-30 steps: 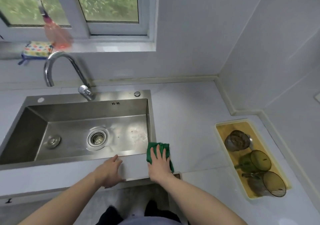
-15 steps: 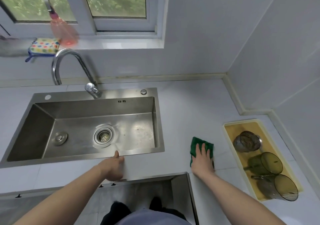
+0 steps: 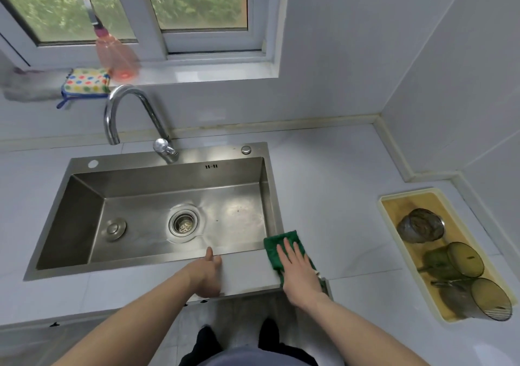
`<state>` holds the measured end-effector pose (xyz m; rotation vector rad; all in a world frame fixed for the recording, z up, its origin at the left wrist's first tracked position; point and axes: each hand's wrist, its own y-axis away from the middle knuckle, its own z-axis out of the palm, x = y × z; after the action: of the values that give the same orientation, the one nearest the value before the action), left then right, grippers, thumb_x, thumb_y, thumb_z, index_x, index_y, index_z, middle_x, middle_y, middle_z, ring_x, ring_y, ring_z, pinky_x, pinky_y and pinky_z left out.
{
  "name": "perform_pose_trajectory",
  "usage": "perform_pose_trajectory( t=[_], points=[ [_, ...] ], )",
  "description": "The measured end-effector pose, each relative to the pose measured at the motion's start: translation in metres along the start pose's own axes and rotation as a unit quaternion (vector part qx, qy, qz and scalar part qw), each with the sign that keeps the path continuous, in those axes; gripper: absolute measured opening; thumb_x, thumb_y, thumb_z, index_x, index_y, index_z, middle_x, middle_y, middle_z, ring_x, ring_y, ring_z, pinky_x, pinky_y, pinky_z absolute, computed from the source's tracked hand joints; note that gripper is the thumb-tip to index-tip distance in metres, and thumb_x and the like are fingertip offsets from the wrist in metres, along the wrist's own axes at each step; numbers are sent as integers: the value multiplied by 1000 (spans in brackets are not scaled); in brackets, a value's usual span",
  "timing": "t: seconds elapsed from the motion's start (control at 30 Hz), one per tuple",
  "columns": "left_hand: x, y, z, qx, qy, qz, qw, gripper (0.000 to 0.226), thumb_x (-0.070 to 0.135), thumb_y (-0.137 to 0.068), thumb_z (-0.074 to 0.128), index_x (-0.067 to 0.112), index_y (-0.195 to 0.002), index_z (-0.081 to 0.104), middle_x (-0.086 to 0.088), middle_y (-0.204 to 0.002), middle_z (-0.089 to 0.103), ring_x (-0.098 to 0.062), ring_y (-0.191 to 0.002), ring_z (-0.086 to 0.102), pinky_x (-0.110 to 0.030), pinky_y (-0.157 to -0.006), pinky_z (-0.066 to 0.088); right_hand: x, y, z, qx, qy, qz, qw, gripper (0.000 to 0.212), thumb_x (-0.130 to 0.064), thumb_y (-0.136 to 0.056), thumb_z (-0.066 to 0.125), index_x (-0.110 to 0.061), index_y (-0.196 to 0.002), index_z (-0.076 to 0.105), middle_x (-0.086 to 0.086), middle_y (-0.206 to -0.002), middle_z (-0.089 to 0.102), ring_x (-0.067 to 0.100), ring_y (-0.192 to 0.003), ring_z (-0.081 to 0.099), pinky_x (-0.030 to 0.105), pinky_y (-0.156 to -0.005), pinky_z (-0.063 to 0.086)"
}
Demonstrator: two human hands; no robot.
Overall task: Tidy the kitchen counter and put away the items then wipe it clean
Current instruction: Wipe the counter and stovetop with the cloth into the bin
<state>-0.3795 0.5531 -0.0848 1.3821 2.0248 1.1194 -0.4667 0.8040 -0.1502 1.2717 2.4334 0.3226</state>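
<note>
A green cloth (image 3: 277,243) lies on the white counter (image 3: 337,196) at the front right corner of the steel sink (image 3: 84,270). My right hand (image 3: 298,272) presses flat on the cloth with straight fingers. My left hand (image 3: 206,274) rests on the counter's front strip below the sink, thumb pointing to the sink rim, fingers curled over the counter edge.
A yellow tray (image 3: 394,225) at the right holds a metal cup (image 3: 420,225) and two green glass mugs (image 3: 450,261) lying on their sides. A curved tap (image 3: 123,112) stands behind the sink. On the window sill sit a pink spray bottle (image 3: 115,56) and a dotted sponge cloth (image 3: 85,81).
My right hand slid the green cloth right along the counter, then back left to the sink's front right corner. My left hand stayed on the front edge.
</note>
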Motion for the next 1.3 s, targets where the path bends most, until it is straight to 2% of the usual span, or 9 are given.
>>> perform_pose_trajectory(
  t=[0.23, 0.43, 0.7, 0.87, 0.93, 1.0, 1.03, 1.13, 1.3],
  points=[
    [-20, 1, 4, 7, -26, 41, 999, 88, 45, -96, 56, 15, -161, 6, -12, -167, -20, -34, -150, 30, -39, -119, 31, 87, 3, -26, -25, -74, 207, 975, 70, -22, -106, 36, -20, -162, -5, 5, -170, -9, 30, -156, 3, 47, -126, 16],
    [-46, 14, 12, 24, -17, 90, 995, 72, 46, -96, 54, 21, -158, 26, -3, -170, -1, -28, -148, 35, -36, -119, 32, 35, 7, -14, -25, -103, 258, 960, 67, -23, -106, 35, -15, -162, -1, 9, -170, -6, 34, -155, 5, 51, -124, 20],
    [-118, 37, 33, 104, 51, 98, 988, 75, 39, -90, 62, 25, -157, 32, 3, -168, 20, -18, -151, 28, -30, -121, 27, -156, 1, 16, -77, -113, 150, 979, 71, -20, -102, 41, -15, -162, 3, 9, -169, -11, 36, -156, -3, 61, -121, 17],
    [-159, 49, 34, 114, 80, 70, 988, 74, 37, -86, 67, 24, -153, 40, 2, -165, 27, -20, -148, 35, -30, -120, 31, -252, -20, 6, -120, -306, 118, 937, 66, -26, -105, 41, -15, -163, 10, 4, -169, -15, 30, -157, -5, 47, -125, 10],
    [-170, 51, 34, 114, 90, 62, 987, 75, 35, -85, 67, 23, -154, 39, 1, -165, 26, -20, -149, 33, -30, -120, 30, -255, -22, -6, -125, -373, 121, 911, 63, -23, -105, 43, -16, -162, 18, 0, -170, -6, 26, -152, 25, 27, -116, 31],
    [-174, 54, 33, 121, 93, 65, 986, 78, 31, -84, 65, 22, -156, 35, 0, -168, 20, -21, -151, 30, -31, -121, 30, -243, -14, -20, -121, -402, 128, 898, 58, -21, -104, 45, -21, -160, 28, -5, -170, 10, 17, -125, 54, 12, -87, 45],
    [-172, 56, 32, 127, 94, 73, 985, 80, 29, -84, 63, 22, -157, 32, 0, -169, 16, -21, -151, 28, -32, -120, 31, -234, -9, -28, -104, -397, 124, 903, 56, -21, -104, 46, -22, -158, 33, -5, -167, 22, 15, -121, 56, 10, -85, 43],
    [-148, 56, 23, 158, 90, 117, 976, 82, 26, -84, 60, 22, -159, 27, -1, -170, 10, -22, -153, 23, -34, -121, 30, -194, 4, -45, -42, -350, 118, 928, 51, -22, -102, 49, -23, -152, 43, 0, -155, 46, 20, -138, 45, 25, -108, 37],
    [-86, 34, 17, 168, -4, 164, 972, 87, 36, -89, 58, 16, -162, 16, -9, -170, 1, -28, -157, 5, -39, -128, 13, -144, 16, -52, -13, -267, 118, 956, 55, -19, -100, 51, -19, -154, 40, -1, -163, 33, 18, -149, 32, 29, -120, 24]
  ],
)
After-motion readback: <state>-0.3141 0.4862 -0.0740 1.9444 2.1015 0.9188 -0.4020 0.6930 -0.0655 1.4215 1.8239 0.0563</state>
